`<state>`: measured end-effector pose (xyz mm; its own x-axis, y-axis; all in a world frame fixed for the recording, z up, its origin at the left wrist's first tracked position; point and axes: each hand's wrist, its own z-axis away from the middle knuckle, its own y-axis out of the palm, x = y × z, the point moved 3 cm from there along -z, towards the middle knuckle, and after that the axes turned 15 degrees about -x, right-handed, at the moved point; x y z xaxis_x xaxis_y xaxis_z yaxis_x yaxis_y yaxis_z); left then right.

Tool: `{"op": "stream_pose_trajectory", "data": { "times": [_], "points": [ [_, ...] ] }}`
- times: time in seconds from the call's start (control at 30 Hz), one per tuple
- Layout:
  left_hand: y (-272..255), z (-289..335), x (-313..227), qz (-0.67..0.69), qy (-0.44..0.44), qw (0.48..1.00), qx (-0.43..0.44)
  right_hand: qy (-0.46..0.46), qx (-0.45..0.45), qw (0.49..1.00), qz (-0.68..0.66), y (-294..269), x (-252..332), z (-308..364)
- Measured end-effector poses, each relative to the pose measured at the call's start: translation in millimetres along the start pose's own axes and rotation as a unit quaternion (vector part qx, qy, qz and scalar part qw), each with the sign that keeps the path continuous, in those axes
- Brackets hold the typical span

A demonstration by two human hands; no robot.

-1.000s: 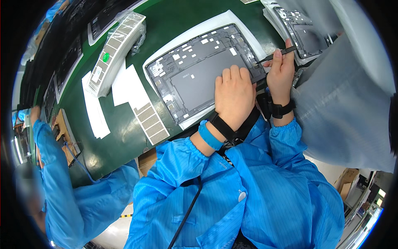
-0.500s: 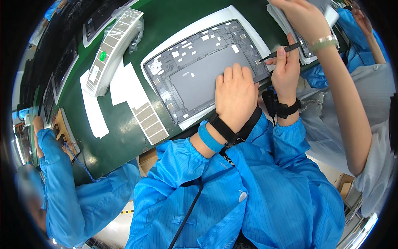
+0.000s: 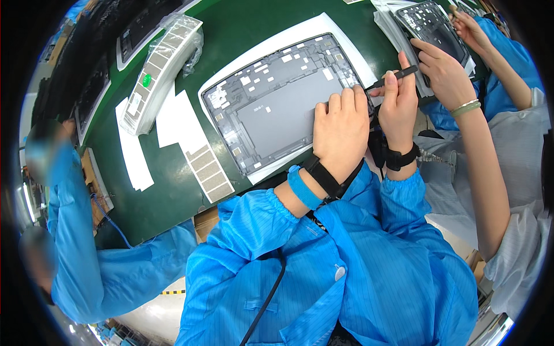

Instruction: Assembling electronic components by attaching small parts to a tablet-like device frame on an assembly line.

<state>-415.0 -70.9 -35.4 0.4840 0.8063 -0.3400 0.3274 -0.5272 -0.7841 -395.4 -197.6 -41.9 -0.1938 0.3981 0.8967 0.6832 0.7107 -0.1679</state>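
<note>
Left grip (image 3: 341, 128) rests on the grey housing (image 3: 277, 112), which extends leftward from it over a white sheet (image 3: 311, 27); whether it clasps cannot be determined. Right grip (image 3: 399, 104), just right of the left, is closed around a black pen-like tool (image 3: 407, 71).

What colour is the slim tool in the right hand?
The slim tool in the right hand is black; it shows best in the head view.

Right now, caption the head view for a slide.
Left hand over dark device housing, right hand holding slim black tool.
</note>
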Motion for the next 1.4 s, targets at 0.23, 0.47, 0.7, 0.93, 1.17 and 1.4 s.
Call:
{"op": "stream_pose_trajectory", "data": {
  "times": [0.23, 0.47, 0.7, 0.93, 1.17, 1.4],
  "points": [
    [-4, -8, 4, 0.056, -0.007, 0.998, -0.006, 0.002, 0.006, 1.0, 0.014, 0, -1, -5],
    [7, -7, -9, -0.061, 0.071, 0.996, 0.005, -0.018, 0.015, 0.998, 0.051, -2, 3, -9],
    [5, -7, -18, -0.081, 0.12, 0.989, 0.037, -0.108, -0.102, 0.986, 0.071, -11, 21, 2],
    [-65, 6, 5, 0.08, -0.011, 0.995, -0.052, -0.175, -0.037, 0.984, -0.003, -9, 49, -4],
    [-123, 56, 121, -0.131, -0.327, 0.933, -0.076, -0.153, 0.106, 0.936, 0.3, -2, 28, -12],
    [-93, 45, 135, -0.204, -0.268, 0.941, 0.011, -0.168, 0.192, 0.899, 0.355, 5, 23, -17]
  ]
}}
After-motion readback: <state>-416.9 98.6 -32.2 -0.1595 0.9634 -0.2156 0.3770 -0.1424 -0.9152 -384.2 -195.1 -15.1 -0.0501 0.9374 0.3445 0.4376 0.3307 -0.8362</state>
